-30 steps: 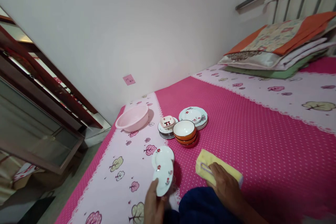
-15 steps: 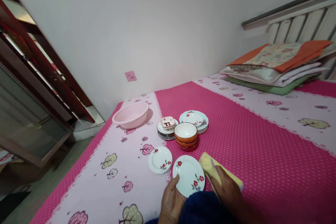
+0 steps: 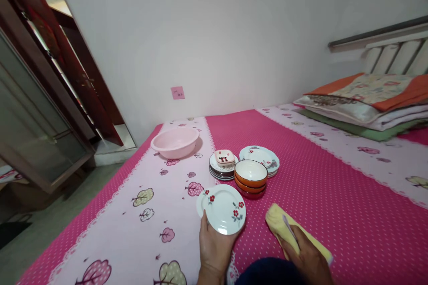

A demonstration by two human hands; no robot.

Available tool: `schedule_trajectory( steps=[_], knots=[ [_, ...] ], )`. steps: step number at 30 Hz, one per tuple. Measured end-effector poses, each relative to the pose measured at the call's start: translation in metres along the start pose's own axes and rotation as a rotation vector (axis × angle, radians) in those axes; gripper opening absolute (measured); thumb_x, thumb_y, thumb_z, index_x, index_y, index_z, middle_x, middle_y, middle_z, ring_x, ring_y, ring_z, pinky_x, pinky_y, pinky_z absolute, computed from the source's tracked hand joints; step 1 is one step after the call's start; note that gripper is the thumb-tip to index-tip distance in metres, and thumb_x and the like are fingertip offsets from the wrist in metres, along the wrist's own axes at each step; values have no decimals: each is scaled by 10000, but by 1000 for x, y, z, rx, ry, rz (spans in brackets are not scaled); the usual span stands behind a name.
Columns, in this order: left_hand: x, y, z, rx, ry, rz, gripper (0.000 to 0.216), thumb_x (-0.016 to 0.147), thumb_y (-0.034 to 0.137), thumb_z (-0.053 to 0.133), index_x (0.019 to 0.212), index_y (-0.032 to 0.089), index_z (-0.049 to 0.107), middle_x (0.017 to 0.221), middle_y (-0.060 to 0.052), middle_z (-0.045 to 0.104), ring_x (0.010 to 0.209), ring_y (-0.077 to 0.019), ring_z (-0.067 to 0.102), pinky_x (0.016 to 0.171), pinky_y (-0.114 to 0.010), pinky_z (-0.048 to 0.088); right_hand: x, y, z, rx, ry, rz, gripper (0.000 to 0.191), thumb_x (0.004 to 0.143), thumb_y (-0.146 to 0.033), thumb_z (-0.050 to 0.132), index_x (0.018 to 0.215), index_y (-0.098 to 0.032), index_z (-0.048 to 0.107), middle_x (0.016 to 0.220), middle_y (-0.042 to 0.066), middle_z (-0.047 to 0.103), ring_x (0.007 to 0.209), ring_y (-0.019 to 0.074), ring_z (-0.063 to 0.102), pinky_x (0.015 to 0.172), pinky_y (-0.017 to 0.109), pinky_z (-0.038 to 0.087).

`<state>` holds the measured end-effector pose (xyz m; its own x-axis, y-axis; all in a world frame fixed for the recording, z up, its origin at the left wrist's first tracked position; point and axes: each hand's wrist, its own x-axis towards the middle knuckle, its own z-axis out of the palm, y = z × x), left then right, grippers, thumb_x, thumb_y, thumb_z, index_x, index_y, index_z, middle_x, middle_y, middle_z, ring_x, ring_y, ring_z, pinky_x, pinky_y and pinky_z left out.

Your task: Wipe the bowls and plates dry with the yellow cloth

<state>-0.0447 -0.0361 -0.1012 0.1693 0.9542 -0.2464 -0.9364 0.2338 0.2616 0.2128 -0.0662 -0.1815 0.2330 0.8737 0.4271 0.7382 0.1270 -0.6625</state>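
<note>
My left hand (image 3: 216,245) grips a white plate (image 3: 223,211) with red flowers by its near edge, thumb on the rim and fingers beneath. Behind it, partly covered, another flowered plate (image 3: 200,202) lies on the bed; whether the two touch I cannot tell. To the right, my right hand (image 3: 302,249) is closed round a folded yellow cloth (image 3: 282,225), apart from the plate. Just beyond stand stacked orange bowls (image 3: 250,180) with white insides. A stack of dark-rimmed plates (image 3: 214,167) carries a small square dish (image 3: 224,156). Larger white plates (image 3: 272,160) are stacked behind the bowls.
A pink basin (image 3: 175,143) sits on the bed (image 3: 230,131) at the far left, near the wall. Folded bedding and pillows (image 3: 364,102) are piled at the right, below a radiator (image 3: 397,58). A door (image 3: 80,80) stands beyond the bed's left side.
The plate in my left hand has shifted left, now overlapping the other small plate. My right hand has moved away from it with the cloth. The camera view has turned slightly.
</note>
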Motion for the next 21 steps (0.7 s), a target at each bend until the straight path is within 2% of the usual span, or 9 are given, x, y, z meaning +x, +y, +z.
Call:
schedule_trajectory(
  steps=[4, 7, 10, 12, 14, 17, 19, 21],
  knots=[
    [-3, -7, 0, -50, -5, 30, 439, 939, 492, 570, 1327, 326, 691, 1320, -66, 740, 1338, -326, 588, 1174, -556, 375, 8, -11, -20, 76, 19, 14, 304, 898, -480, 509, 1011, -257, 683, 937, 94, 818, 788, 276, 781, 664, 319, 603],
    [-5, -7, -3, -52, 35, -18, 490, 900, 610, 588, 1268, 313, 716, 1318, -91, 737, 1351, -378, 566, 1141, -622, 384, 17, -30, -30, 61, 112, -35, 382, 913, -488, 489, 1114, -224, 679, 1025, 125, 815, 822, 295, 785, 660, 348, 620],
    [-4, -6, -7, -11, 40, -110, 615, 844, 737, 569, 1238, 290, 726, 1341, -126, 717, 1376, -448, 520, 1098, -721, 365, 25, -64, -33, 29, 176, -208, 387, 953, -420, 466, 1236, -221, 641, 1147, 143, 783, 949, 308, 773, 741, 384, 636],
    [-2, -9, -8, -22, -40, -129, 643, 855, 744, 550, 1248, 266, 726, 1379, -130, 696, 1381, -441, 514, 1107, -710, 361, 30, -91, -30, 37, 185, -405, 329, 959, -323, 490, 1244, -232, 626, 1171, 134, 767, 1025, 294, 751, 842, 391, 627],
    [0, -13, -5, -63, -142, -96, 589, 915, 671, 523, 1237, 227, 739, 1387, -128, 693, 1373, -387, 538, 1146, -615, 376, 31, -114, -22, 48, 99, -583, 322, 933, -214, 516, 1234, -232, 629, 1169, 122, 758, 1073, 278, 728, 917, 393, 605],
    [2, -17, 1, -124, -183, -28, 504, 971, 554, 505, 1154, 171, 778, 1263, -133, 758, 1234, -294, 658, 1125, -430, 445, 27, -132, -5, 18, -152, -706, 439, 847, -108, 533, 1249, -231, 659, 1229, 113, 749, 1134, 271, 707, 954, 396, 585],
    [1, -16, 3, -126, -149, -59, 544, 958, 578, 523, 1118, 128, 784, 1153, -155, 788, 1081, -284, 727, 1066, -411, 501, 21, -133, 7, -13, -296, -762, 470, 830, -122, 561, 1278, -219, 667, 1292, 120, 736, 1174, 282, 698, 969, 402, 577],
    [-3, -14, 1, -60, -100, -104, 605, 932, 616, 548, 1127, 89, 772, 1066, -180, 794, 992, -303, 751, 1041, -461, 528, 14, -131, 17, -18, -366, -824, 460, 878, -177, 581, 1332, -210, 646, 1334, 126, 723, 1203, 282, 691, 994, 395, 564]
  ],
)
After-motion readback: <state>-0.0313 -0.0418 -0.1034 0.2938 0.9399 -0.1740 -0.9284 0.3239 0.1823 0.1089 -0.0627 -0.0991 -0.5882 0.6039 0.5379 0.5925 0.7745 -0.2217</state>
